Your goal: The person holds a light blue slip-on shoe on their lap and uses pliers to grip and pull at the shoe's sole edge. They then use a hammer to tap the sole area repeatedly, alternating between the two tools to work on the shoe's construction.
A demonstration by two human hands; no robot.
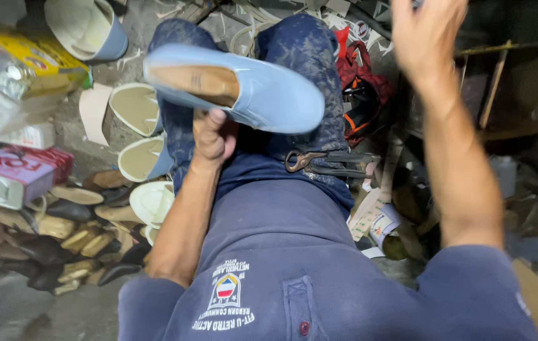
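a cluttered workshop floor lies around the seated person, with cream shoe soles, wooden lasts and boxes on the left. pincers rest on the right thigh. the left hand is clamped on a light blue shoe from beneath, above the lap. the right hand is raised, fingers spread, holding nothing.

Shoe and pliers block the lap; soles crowd nine o'clock, clutter one o'clock. Open air between forearms at six.
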